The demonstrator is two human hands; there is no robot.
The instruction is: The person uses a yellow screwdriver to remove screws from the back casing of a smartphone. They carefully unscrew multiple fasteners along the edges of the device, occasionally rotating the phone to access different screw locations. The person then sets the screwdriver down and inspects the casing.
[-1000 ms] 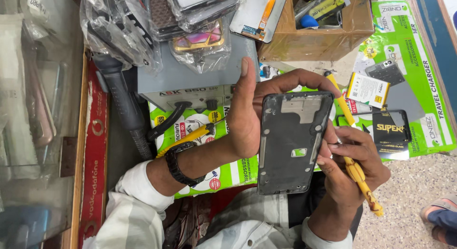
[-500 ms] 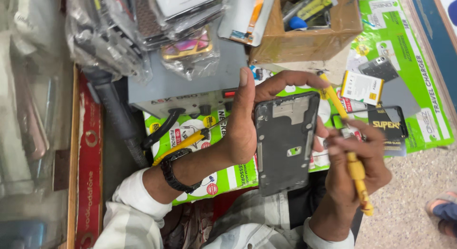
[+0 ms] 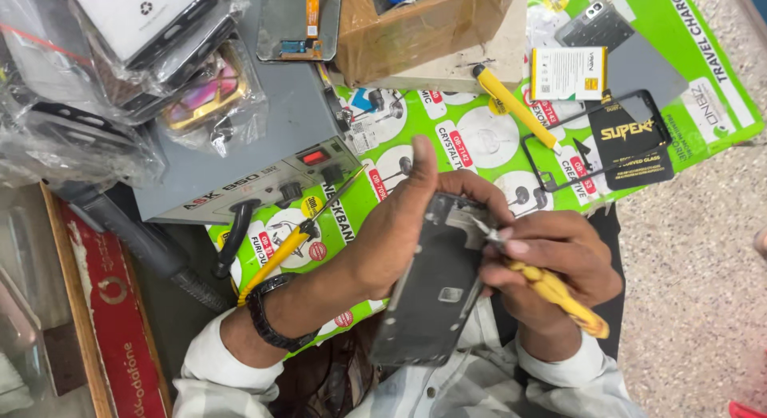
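My left hand [image 3: 403,226] grips a dark phone frame [image 3: 431,290] by its left edge, thumb pointing up, and a black watch sits on that wrist. My right hand [image 3: 551,262] holds a yellow-handled screwdriver [image 3: 559,294] together with a thin metal tool whose tip touches the upper part of the frame. The frame is tilted, its inner side facing me, low in the middle of the view above my lap.
A grey rework station [image 3: 256,138] stands at the left with bagged phone parts [image 3: 136,75] on it. On the green mat [image 3: 495,130] lie two more yellow screwdrivers [image 3: 515,106], a battery [image 3: 567,73], a black packet [image 3: 631,142] and a cardboard box [image 3: 423,27].
Both hands and the phone frame have come lower and closer to my body. My right hand has moved in, and the tool tip now touches the frame's top.
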